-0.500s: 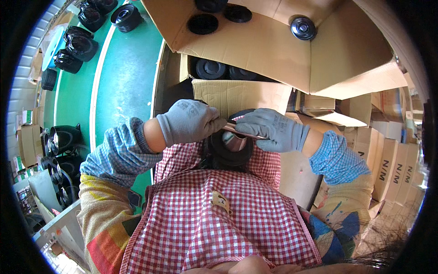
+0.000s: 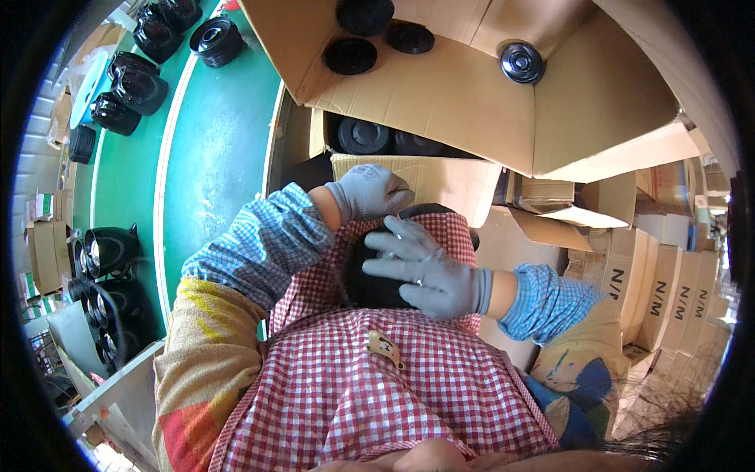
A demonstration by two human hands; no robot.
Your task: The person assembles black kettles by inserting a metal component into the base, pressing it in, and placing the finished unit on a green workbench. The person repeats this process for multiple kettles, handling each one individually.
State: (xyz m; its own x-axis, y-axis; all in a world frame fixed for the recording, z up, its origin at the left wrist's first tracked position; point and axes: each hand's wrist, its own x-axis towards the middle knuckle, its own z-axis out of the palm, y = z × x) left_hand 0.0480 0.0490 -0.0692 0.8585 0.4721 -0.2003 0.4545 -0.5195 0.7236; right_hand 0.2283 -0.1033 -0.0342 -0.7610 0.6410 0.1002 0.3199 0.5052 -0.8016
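Observation:
On my lap, against the red checked apron (image 2: 377, 377), rests a dark, rounded black pot-like thing (image 2: 364, 289), partly covered by my right hand. My right hand (image 2: 429, 271), in a grey glove, is open over it with the fingers spread; whether it touches the surface I cannot tell. My left hand (image 2: 368, 191), also gloved in grey, is closed just beyond the black thing, near the cardboard box flap. What its fingers hold, if anything, is hidden.
A green conveyor (image 2: 212, 149) runs along the left, carrying glossy black pots (image 2: 140, 85) and a stack of black round parts (image 2: 216, 42). Ahead stands a large open carton (image 2: 440, 86) with several black discs and a shiny lid (image 2: 522, 63). Flat cartons (image 2: 661, 291) line the right.
Both hands held a thin flat strip above the black thing, whose silvery inside showed. They have parted: my left moved slightly away from me, my right came nearer and spread its fingers.

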